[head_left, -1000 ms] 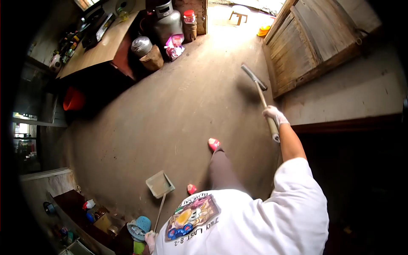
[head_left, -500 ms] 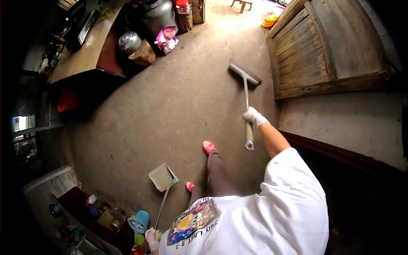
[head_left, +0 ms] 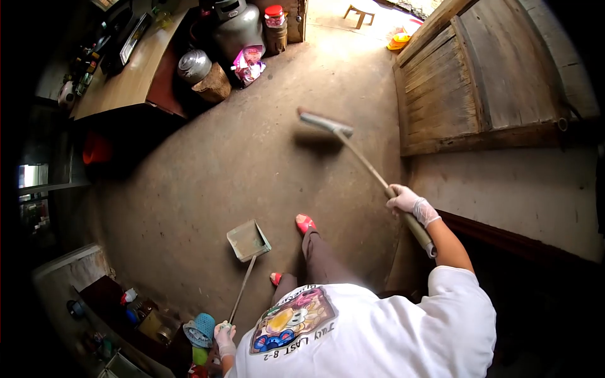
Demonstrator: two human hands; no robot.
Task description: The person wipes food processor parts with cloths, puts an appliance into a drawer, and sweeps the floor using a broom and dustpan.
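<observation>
My right hand (head_left: 406, 200), in a thin clear glove, is wrapped round the shaft of a long broom (head_left: 365, 162). The broom's wide head is over the floor ahead of me, with a dark shadow below and apart from it, so it looks lifted. Down at the lower left, my left hand (head_left: 224, 337), gloved too, grips the end of a dustpan's long handle. The pale green dustpan (head_left: 248, 241) is at the floor left of my feet, its open side facing away from me. I cannot make out any sweepings inside it.
A wooden door (head_left: 472, 82) stands along the right wall. At the upper left are a desk (head_left: 126, 75), a grey gas cylinder (head_left: 238, 28) and a pink bag (head_left: 249, 65). A small stool (head_left: 359, 14) sits by the bright doorway. A blue basket (head_left: 200, 329) is near my left hand.
The broom head has moved left and come off the floor, while my right hand has shifted right and lower. The dustpan has moved slightly forward and right.
</observation>
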